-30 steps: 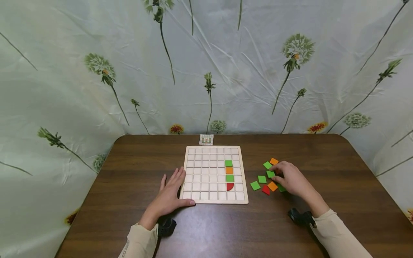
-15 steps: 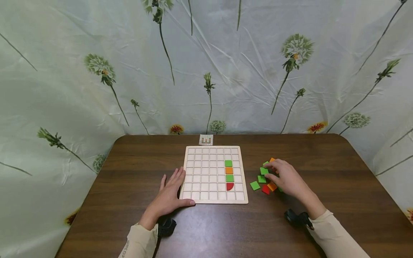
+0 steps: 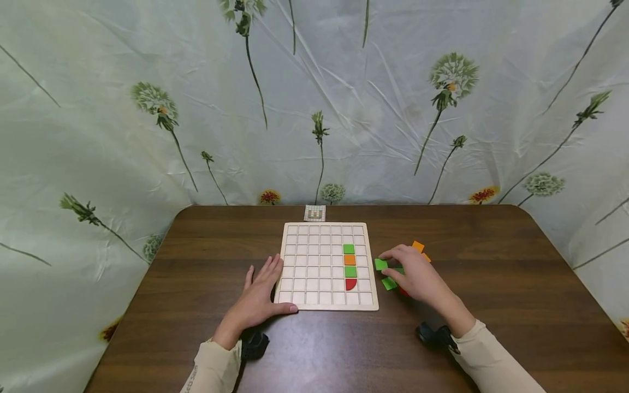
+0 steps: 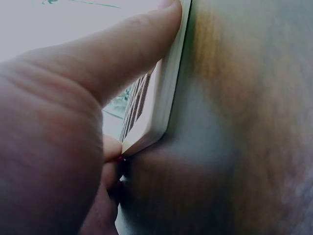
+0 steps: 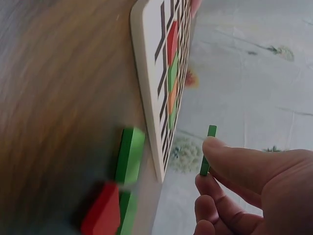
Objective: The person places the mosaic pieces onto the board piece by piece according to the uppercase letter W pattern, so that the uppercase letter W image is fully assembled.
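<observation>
A pale wooden grid board [image 3: 314, 308] lies flat on the table. One column near its right side holds a green tile [image 3: 348, 249], an orange tile [image 3: 349, 260], another green tile [image 3: 350, 271] and a red rounded tile [image 3: 350, 284]. My left hand [image 3: 257, 300] rests at the board's front left corner, fingers along the left edge and thumb on the front edge. Between thumb and fingers my right hand [image 3: 417, 275] pinches a green square tile [image 5: 208, 152], raised just right of the board. Green tiles [image 5: 130, 155] and a red tile [image 5: 101, 209] lie below that hand.
Orange tiles [image 3: 418, 246] show behind the right hand, which partly hides the loose pile. A small card with a coloured grid pattern [image 3: 314, 213] lies behind the board at the far edge of the brown table [image 3: 236, 229]. A flowered cloth [image 3: 295, 153] hangs behind.
My right hand has taken a green tile from the loose pile and carried it left, close to the board's right edge. The left hand and the board have stayed in place.
</observation>
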Available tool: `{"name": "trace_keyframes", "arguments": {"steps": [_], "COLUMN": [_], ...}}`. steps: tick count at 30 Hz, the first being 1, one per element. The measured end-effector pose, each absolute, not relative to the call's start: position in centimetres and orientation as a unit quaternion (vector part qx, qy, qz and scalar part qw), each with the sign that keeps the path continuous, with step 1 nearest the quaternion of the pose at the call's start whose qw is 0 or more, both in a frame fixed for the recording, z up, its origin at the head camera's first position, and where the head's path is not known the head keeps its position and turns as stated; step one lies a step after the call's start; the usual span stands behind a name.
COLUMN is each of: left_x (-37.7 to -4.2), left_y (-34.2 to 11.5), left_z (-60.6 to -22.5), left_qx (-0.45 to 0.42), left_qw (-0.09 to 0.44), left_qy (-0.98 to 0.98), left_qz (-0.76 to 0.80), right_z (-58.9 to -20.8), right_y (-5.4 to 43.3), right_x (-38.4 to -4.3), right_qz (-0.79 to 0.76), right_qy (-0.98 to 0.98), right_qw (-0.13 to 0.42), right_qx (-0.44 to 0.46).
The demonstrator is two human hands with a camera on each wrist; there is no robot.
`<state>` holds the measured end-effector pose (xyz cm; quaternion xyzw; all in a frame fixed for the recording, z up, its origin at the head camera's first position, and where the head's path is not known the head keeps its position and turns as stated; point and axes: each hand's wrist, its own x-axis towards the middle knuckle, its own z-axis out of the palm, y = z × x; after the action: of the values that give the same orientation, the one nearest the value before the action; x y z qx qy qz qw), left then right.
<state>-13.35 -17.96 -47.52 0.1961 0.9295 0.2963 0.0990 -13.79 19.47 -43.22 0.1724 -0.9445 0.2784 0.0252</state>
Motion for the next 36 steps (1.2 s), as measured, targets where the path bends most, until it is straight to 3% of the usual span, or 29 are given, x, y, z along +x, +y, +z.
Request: {"name": "trace_keyframes", "arguments": {"steps": [36], "left_x": [-13.4], "left_y": [-17.9], "left_z": [-47.6], "left_qx": [0.192], "left_qw": [0.100], "left_qy": [0.932], "left_qz": [0.292], "right_z": [-43.4], "right_y": [12.6], "right_x": [-13.5], "right_qz": [0.315], "right_qy": [-0.925], "right_qw": [0.011], "right_qx": [0.214]}}
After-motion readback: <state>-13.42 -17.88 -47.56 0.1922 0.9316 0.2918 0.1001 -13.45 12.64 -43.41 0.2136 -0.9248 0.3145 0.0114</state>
